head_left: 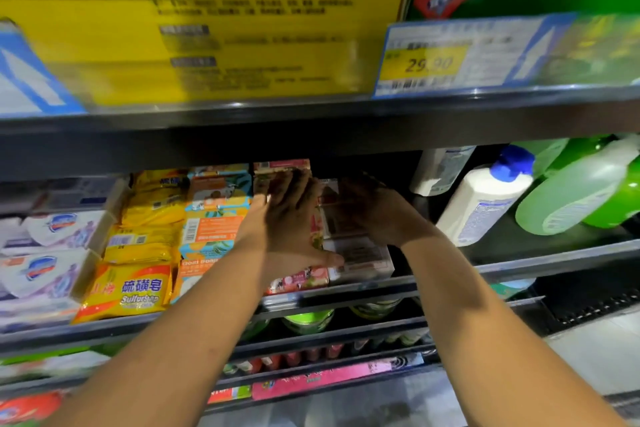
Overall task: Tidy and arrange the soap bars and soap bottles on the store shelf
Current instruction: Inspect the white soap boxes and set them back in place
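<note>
On the middle shelf [519, 269], between the orange soap boxes [211, 218] and the white bottle [481, 204], we press our left hand [291, 218], spread flat, on the pink soap boxes [301, 279]; our right hand [374, 215], also uncurled, touches the pale boxes [363, 260] just right of them.

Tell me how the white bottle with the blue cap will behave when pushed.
The white bottle leans tilted, not standing, so a nudge would probably topple or slide it. Its smooth rounded plastic looks slippery and apt to roll toward the green bottle beside it. Probably rigid; how full it is cannot be seen.
</note>
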{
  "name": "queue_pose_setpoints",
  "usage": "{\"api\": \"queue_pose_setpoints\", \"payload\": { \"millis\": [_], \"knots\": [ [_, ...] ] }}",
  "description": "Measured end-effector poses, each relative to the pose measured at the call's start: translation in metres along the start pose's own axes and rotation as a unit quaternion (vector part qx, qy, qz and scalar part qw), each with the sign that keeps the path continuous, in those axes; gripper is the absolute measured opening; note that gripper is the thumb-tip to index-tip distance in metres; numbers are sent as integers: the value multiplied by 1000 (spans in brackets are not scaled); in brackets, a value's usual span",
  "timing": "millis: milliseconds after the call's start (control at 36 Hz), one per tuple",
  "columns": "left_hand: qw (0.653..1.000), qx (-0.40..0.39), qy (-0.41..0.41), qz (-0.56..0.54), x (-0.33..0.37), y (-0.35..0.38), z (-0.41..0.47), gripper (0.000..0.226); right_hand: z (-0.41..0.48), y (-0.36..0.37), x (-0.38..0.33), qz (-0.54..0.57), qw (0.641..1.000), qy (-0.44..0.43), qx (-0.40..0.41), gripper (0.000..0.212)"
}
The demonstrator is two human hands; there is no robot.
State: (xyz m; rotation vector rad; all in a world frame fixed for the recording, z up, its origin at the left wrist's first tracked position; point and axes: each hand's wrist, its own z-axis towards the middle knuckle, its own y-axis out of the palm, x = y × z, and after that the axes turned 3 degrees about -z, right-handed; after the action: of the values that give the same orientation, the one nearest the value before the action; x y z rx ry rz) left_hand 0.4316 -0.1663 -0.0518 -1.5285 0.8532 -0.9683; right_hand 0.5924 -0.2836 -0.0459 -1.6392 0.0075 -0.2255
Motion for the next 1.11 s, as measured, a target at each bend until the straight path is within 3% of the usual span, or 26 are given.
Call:
{"api": "queue_pose_setpoints", "payload": {
  "millis": [56, 139, 278, 361, 444, 528, 583, 667, 861, 917, 1000, 1111],
  "knots": [
    [1000, -4, -1, 12, 13, -16, -10, 128, -8, 2, -8, 49, 996, 75, 2, 60],
    [1000, -21, -17, -3, 5, -14, -9, 122, -17, 2, -17, 117, 986, 100, 63, 50],
    [998, -18, 17, -57, -9, -30, -20, 89, -35, -21, -35, 191, 955, 209, 84, 33],
    [999, 29, 14, -43, -34, -40, -40, 74, -40, -35, -42, 147, 955, 230, 116, 27],
    [998, 48, -26, -38, -66, -43, -66, 58, -36, -45, -52, 258, 915, 277, 137, 22],
    [991, 91, -69, -65, -109, -41, -102, 67, -27, -60, -76, 265, 917, 269, 133, 26],
    [986, 99, -117, -62, -138, -42, -131, 54, -16, -70, -99, 295, 911, 257, 127, 29],
    [978, 113, -173, -15, -175, -47, -173, 51, 2, -83, -144, 323, 914, 223, 100, 22],
    [953, 171, -246, -46, -268, -44, -246, 52, 57, -94, -251, 251, 952, 156, 73, 38],
    [943, 188, -259, -90, -291, -46, -264, 63, 72, -101, -279, 225, 964, 133, 57, 39],
    [939, 185, -274, -98, -325, -42, -286, 78, 96, -109, -315, 204, 972, 92, 70, 40],
    [946, 130, -276, -109, -367, -34, -300, 61, 133, -122, -351, 177, 982, 51, 46, 40]
  ]
}}
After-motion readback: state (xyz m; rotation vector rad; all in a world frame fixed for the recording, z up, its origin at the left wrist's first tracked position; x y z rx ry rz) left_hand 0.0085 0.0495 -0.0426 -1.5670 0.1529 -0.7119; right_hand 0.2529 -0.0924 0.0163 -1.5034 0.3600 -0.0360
